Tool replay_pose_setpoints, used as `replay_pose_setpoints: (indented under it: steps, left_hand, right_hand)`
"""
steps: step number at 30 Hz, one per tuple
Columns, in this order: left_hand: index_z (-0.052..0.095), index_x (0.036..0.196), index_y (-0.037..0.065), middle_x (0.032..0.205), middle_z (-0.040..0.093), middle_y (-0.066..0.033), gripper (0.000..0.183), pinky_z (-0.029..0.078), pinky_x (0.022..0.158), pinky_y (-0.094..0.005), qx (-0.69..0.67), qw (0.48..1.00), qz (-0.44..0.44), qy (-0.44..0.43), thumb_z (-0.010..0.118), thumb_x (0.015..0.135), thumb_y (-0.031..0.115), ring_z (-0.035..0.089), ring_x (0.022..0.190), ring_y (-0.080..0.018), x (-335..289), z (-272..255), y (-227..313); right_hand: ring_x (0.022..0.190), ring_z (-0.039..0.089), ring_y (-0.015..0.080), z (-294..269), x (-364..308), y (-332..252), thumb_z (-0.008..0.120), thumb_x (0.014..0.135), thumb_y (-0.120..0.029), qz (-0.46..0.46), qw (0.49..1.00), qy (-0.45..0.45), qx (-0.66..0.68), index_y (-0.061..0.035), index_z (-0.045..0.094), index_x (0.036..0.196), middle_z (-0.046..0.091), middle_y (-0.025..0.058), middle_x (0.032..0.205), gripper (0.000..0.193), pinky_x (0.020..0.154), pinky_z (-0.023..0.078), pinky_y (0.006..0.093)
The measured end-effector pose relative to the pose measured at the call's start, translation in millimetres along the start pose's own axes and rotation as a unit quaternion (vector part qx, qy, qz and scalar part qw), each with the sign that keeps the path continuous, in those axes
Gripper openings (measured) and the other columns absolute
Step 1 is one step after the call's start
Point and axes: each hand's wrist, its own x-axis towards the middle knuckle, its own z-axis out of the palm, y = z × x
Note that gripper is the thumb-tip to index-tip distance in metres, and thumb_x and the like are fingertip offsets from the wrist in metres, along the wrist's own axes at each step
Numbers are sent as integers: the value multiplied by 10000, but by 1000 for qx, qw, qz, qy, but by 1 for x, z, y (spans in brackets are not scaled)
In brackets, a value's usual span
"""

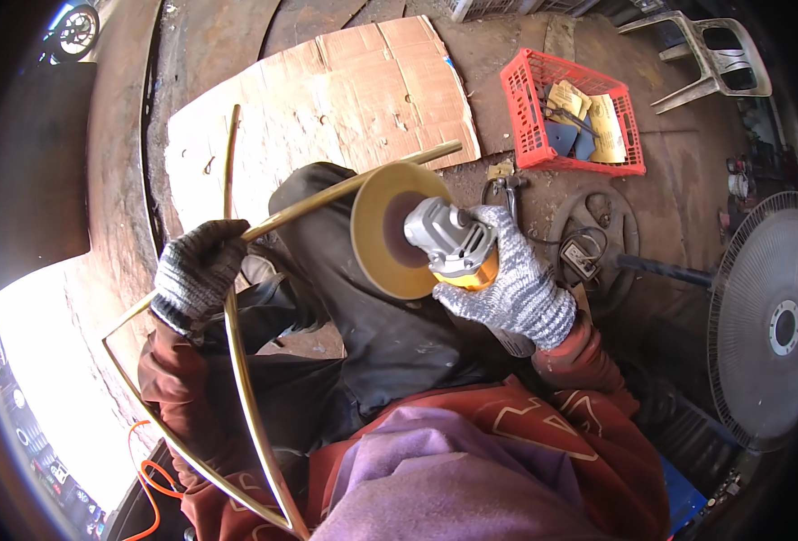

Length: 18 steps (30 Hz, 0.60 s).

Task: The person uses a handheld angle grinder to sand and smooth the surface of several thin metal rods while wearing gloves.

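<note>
My left hand (199,275), in a grey knitted glove, is closed around a brass-coloured metal frame (250,406) where its bars cross. One straight bar runs from that hand over my dark trouser leg (327,234) toward the upper right. Two curved bars come down beside my left arm and meet near my lap. In my right hand (511,284), gloved alike, is an angle grinder (448,236) with a silver head and a yellow-orange band. Its large tan disc (381,207) lies against or just over the straight bar; whether they touch I cannot tell.
Flattened cardboard (354,86) covers the floor ahead. Beyond my right hand is a red plastic crate (525,113) holding sandpaper sheets. A fan (759,316) on a round base stands at the right, below a plastic chair (714,68). An orange cable (151,478) lies at lower left.
</note>
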Motion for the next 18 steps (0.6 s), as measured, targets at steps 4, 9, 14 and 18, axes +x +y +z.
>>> replay_pose_setpoints:
  steps: [4,9,14,18]
  left_hand:
    - [727,1147,1,956,760,-86,203,562,811,-281,8,1000,-5,3,683,954,43,689,870,-115,-2,-2,-3]
    - [729,1144,4,954,761,-83,200,563,809,-283,2,1000,15,5,689,952,44,690,867,-115,-1,-1,-3]
    - [732,1141,5,946,761,-81,200,566,804,-285,3,1000,17,-2,692,949,45,692,865,-116,6,3,-7]
    - [734,1137,5,929,761,-92,202,567,799,-291,26,999,13,14,692,946,52,697,856,-122,-5,-5,-2]
  right_hand:
    - [1100,648,247,-19,-2,3,909,743,-216,7,999,34,14,-6,432,1346,629,160,1207,797,961,524,395]
    - [1099,663,266,-12,-2,9,911,739,-231,-42,997,64,16,-22,447,1345,642,161,1203,791,951,534,407]
    - [1031,706,366,6,5,-4,923,702,-354,-53,997,52,-37,-63,491,1321,690,189,1101,809,861,573,446]
    - [1097,668,250,-10,5,-8,911,731,-218,-14,1000,23,-11,-37,452,1351,655,148,1193,792,944,539,403]
